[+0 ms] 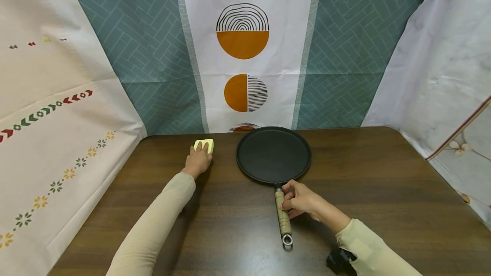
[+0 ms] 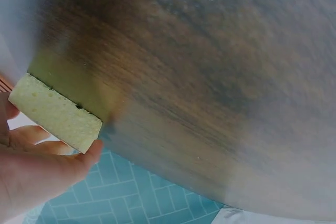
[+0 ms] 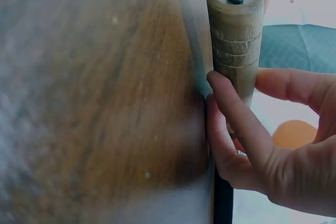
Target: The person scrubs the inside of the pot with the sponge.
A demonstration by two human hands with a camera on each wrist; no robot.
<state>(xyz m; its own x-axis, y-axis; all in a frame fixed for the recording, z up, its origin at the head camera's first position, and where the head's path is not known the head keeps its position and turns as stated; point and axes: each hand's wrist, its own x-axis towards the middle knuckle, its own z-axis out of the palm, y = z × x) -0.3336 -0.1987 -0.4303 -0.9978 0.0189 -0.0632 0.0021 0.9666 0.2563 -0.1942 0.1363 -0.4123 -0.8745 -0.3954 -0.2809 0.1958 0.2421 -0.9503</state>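
Note:
A pale yellow sponge [image 1: 209, 142] is on the wooden table at the far left. My left hand [image 1: 198, 161] reaches over and grips it. In the left wrist view the sponge [image 2: 55, 114] shows its porous side, with fingertips at both its ends. A round, flat black pan [image 1: 273, 155] lies right of the middle, its wooden handle [image 1: 284, 224] pointing toward me. My right hand [image 1: 304, 201] holds that handle near the pan end, from the right. In the right wrist view, thumb and fingers press opposite sides of the handle [image 3: 236, 30]. A metal ring ends the handle.
The dark wooden table [image 1: 230, 225] runs back to a patterned teal and white cloth [image 1: 249, 63]. Light cloths [image 1: 50, 139] hang along both sides. A small black device [image 1: 339, 260] is at my right sleeve.

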